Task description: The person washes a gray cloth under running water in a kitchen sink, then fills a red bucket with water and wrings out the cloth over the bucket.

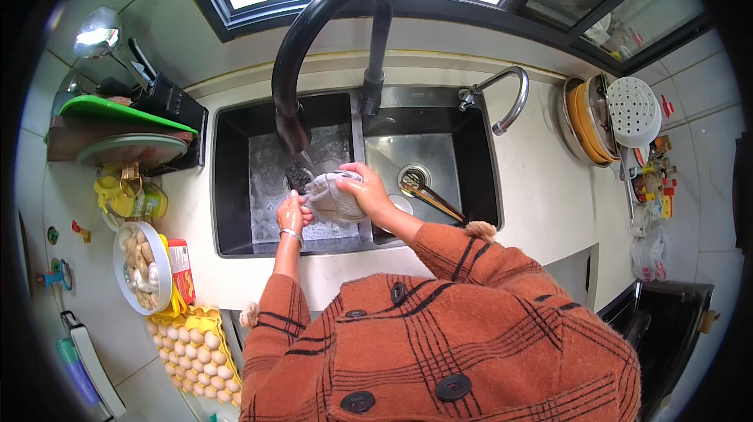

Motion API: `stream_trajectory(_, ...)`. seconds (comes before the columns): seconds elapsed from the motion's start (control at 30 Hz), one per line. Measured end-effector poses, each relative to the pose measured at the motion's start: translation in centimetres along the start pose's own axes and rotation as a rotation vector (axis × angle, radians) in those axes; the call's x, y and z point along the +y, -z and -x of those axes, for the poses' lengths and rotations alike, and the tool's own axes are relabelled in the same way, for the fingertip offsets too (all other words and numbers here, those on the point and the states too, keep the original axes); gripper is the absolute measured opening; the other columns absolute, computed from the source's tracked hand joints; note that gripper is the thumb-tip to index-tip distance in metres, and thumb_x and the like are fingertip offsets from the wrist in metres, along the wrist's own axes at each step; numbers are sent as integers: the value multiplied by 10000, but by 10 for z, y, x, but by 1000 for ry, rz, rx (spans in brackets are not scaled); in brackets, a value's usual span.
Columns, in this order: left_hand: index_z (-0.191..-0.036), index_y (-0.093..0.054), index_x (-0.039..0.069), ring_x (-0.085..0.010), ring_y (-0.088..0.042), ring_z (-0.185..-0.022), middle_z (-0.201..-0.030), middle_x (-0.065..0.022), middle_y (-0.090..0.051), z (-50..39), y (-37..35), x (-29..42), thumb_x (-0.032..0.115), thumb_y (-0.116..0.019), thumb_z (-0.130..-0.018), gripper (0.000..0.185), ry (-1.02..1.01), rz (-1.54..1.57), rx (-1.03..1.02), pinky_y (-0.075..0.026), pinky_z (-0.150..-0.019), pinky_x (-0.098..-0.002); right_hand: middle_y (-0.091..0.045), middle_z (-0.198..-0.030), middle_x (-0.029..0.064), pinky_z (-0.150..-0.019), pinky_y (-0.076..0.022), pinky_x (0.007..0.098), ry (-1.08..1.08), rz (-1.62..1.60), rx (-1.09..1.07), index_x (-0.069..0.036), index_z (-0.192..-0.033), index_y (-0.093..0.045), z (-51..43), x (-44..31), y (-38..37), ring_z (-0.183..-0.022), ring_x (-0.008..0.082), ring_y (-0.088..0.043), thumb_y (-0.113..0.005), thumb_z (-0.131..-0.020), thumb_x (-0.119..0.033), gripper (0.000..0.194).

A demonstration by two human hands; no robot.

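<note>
A wet greyish cloth [333, 197] is held above the left sink basin [267, 228]. My right hand [366, 188] grips its upper right side, thumb on top. At the cloth's lower left edge is my left hand [292, 213], its fingers curled by the cloth; whether they pinch it is unclear. A thin stream of water runs from the black faucet [292, 128] beside the cloth. Just beyond my left hand, a dark mesh scourer [298, 176] lies near the drain. The right basin [465, 157] holds chopsticks [435, 202] and a partly hidden whitish round dish [402, 204].
A small chrome tap [510, 101] stands at the right basin's back corner. Leftward are a black knife block [170, 113], a green cutting board [126, 113], a bowl of garlic and ginger [141, 269] and a tray of eggs [197, 354]. Pans and a white strainer [633, 111] stand right.
</note>
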State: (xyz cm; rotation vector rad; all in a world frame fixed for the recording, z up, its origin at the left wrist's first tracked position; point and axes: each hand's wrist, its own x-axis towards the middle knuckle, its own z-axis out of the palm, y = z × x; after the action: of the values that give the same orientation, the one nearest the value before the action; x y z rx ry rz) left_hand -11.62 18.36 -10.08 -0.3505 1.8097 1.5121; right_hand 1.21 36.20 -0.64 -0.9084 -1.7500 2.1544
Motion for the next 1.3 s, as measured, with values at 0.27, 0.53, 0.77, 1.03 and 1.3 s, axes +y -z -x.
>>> stream_trajectory(0.27, -1224, -659, 82, -260, -702, -976, -1075, -130, -717, 21, -46, 8, 343, -472, -1038, 371, -26, 360, -253, -590, -826, -403, -574, -1235, 145, -1001, -485, 405, 631, 413, -46, -70, -1211, -603, 41, -21, -14, -1180, 348, -571, -752, -718, -122, 518)
stream_trajectory(0.53, -1430, -486, 46, -339, -357, -1457, -1446, -201, -479, 87, -81, 52, 246, -457, -1022, 455, -903, -1603, 47, -261, -1219, -452, -635, -1148, 110, -930, -512, 427, 1071, 601, -386, -102, -1126, -662, 73, -79, -7, -1049, 360, -634, -772, -694, -126, 446)
stream_trajectory(0.77, -1447, -409, 68, -339, -362, -1433, -1445, -189, -436, 129, -128, 59, 312, -485, -974, 538, -1145, -1574, -81, -219, -1228, -489, -635, -1148, 116, -810, -545, 429, 1034, 727, -178, -132, -1110, -673, 41, -60, 34, -994, 335, -647, -755, -746, -213, 381)
stream_trajectory(1.03, -1388, -479, 131, -269, -480, -1310, -1363, -96, -528, 149, -166, 55, 368, -482, -1012, 445, -737, -556, -337, -356, -1126, -454, -625, -1158, 167, -921, -530, 424, 1018, 467, -109, -67, -1162, -645, 72, -85, 81, -1064, 363, -625, -760, -757, -163, 432)
stream_trajectory(1.3, -1317, -577, 174, -204, -619, -1145, -1269, -13, -635, 211, -225, 30, 416, -503, -1042, 374, 84, 88, -490, -513, -984, -425, -622, -1234, 171, -1018, -480, 392, 761, 574, -266, -36, -1229, -638, 98, -116, 236, -1156, 322, -620, -742, -755, -135, 495)
